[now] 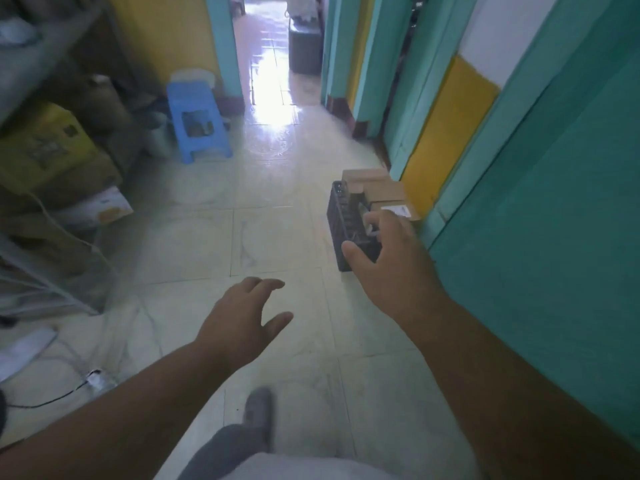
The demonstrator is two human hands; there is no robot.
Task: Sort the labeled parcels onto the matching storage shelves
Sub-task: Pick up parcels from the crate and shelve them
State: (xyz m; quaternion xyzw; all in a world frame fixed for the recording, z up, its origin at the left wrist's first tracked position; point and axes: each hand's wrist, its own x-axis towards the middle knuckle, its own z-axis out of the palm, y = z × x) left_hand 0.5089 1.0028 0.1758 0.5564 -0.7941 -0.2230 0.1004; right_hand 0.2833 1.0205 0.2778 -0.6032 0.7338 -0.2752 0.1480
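Both arms reach forward over the pale tiled floor [277, 244]. The left hand [242, 323] hangs in the air with fingers loosely spread, holding nothing. The right hand [388, 261] is stretched out toward a dark plastic crate [341, 216] that sits on the floor against the teal wall [554, 237]; its fingers are partly bent over the crate's near end, and I cannot tell whether they touch anything. Cardboard parcels [377, 188] are packed in the crate, one showing a white label [398, 211] just beyond the fingertips. To the left stand metal storage shelves [41, 64] with boxes, among them a yellow carton [45, 143]. A blue plastic stool [197, 119] stands near the doorway. One grey shoe [258, 410] shows low in the view, blurred.
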